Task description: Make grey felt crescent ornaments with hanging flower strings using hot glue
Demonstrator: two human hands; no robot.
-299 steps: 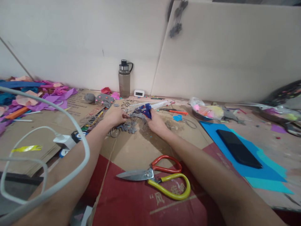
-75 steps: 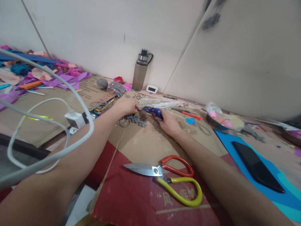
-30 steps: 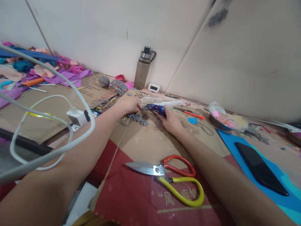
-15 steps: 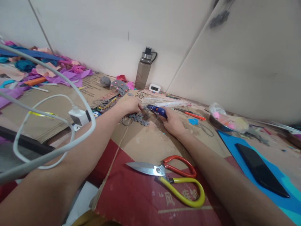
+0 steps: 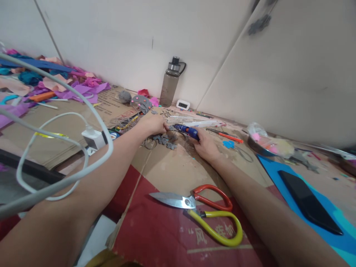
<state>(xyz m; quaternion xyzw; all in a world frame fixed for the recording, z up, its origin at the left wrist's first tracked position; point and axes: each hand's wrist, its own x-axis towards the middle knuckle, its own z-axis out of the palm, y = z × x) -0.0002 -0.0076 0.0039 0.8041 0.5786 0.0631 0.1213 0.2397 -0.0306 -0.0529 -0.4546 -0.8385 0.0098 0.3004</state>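
Note:
My right hand (image 5: 207, 144) is wrapped round a blue glue gun (image 5: 187, 130), its nozzle pointing left toward my other hand. My left hand (image 5: 154, 124) is pinched, fingertips close to the nozzle. A small grey piece (image 5: 171, 127) shows between the fingertips and the nozzle; whether the fingers grip it is too small to make out. Several grey flower-like cutouts (image 5: 167, 141) lie on the cardboard (image 5: 167, 163) just below both hands. Nearer to me, scissors (image 5: 183, 201) with one red and one yellow handle lie with the blades pointing left.
A grey bottle (image 5: 169, 87) and a small white digital clock (image 5: 183, 105) stand by the wall. White cables (image 5: 107, 155) loop across the left side, near a charger (image 5: 94, 139). On the right are a red-handled tool (image 5: 230, 137), a bowl (image 5: 260, 148) and a black phone (image 5: 310, 202).
Both hands stay almost in place. The glue gun in my right hand has shifted very slightly to the right and down.

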